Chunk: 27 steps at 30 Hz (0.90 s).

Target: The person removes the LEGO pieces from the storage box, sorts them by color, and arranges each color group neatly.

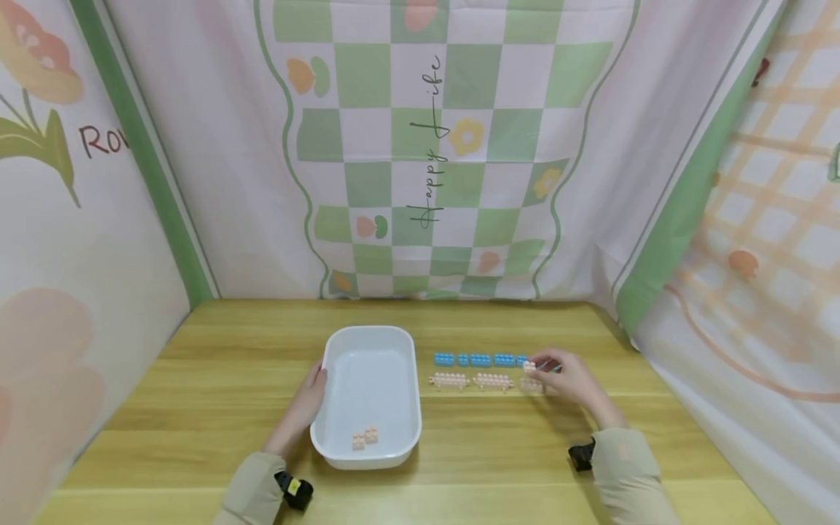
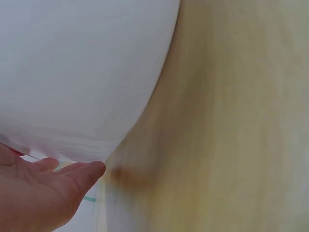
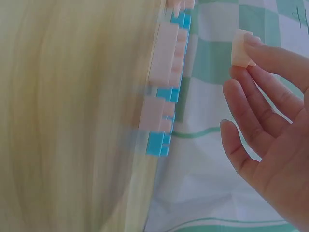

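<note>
A white plastic tub [image 1: 367, 456] rests on the table with two small pale pink toy bricks [image 1: 364, 437] at its near end. My left hand [image 1: 310, 399] holds the tub's left side, thumb at the rim and fingers along the outer wall. To the right, my right hand [image 1: 567, 375] pinches a small pale pink building brick [image 3: 241, 48] between thumb and fingertips, its other fingers loosely bent. That brick is above the right end of two rows: blue bricks [image 1: 480, 359] behind and pink bricks [image 1: 449, 380] in front.
The wooden table [image 1: 485, 452] carries both brick rows right of the tub. A checked curtain [image 1: 420, 182] hangs along the table's far edge, with printed fabric walls at either side. Each wrist wears a small black camera [image 1: 295, 492].
</note>
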### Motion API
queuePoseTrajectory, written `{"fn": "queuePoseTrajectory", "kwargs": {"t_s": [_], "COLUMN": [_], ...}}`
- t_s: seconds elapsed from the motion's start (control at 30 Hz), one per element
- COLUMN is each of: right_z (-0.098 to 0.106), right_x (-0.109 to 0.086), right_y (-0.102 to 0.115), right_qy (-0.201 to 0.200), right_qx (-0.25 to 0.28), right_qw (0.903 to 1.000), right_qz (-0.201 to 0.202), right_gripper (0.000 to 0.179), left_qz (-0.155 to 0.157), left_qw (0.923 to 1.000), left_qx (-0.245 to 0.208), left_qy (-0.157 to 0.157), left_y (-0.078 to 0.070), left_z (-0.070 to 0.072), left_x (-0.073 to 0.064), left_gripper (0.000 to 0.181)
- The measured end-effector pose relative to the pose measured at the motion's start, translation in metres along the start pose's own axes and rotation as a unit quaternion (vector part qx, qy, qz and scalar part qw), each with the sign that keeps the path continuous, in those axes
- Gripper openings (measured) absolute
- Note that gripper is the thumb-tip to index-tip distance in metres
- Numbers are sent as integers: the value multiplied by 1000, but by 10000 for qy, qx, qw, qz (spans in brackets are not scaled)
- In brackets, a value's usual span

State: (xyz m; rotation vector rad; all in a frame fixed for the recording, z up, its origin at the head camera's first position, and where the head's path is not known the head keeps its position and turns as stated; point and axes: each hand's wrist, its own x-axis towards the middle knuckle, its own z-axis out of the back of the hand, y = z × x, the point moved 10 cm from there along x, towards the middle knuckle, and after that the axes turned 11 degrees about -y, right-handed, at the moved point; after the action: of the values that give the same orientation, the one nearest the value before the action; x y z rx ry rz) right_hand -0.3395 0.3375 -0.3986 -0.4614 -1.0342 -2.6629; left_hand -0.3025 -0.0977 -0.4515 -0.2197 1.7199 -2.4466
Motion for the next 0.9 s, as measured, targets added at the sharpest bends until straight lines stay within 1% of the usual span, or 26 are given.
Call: {"fn": "queuePoseTrajectory", "kwargs": {"t_s": [0.1,0.2,0.3,0.43,0.67,0.9], "right_z": [5,11,17,22,28,30], "right_x": [-1,-2,-4,-10,-15,-19], "right_y": [-6,-11,-18,-25,-38,-49], "right_qy": [-51,-105,-91,-105,-168,-87], "right_qx": [23,-66,-183,-195,-306,-502], "right_qw": [10000,9999,9997,9996,9991,9980], "right_qz": [-58,-75,-115,-161,-240,-374], "right_gripper": [23,22,21,21,21,26], "left_qz": [20,6,15,6,-24,47], "left_qw": [10000,10000,10000,10000,10000,10000], "left_qx": [-25,-20,13,47,-54,-31], "left_qy": [8,12,6,-12,12,-1], "left_y": [1,3,4,3,-2,0], "left_z": [0,-1,-1,1,2,1], "left_x": [0,1,2,2,1,0], "left_gripper": [49,49,49,50,50,49]}}
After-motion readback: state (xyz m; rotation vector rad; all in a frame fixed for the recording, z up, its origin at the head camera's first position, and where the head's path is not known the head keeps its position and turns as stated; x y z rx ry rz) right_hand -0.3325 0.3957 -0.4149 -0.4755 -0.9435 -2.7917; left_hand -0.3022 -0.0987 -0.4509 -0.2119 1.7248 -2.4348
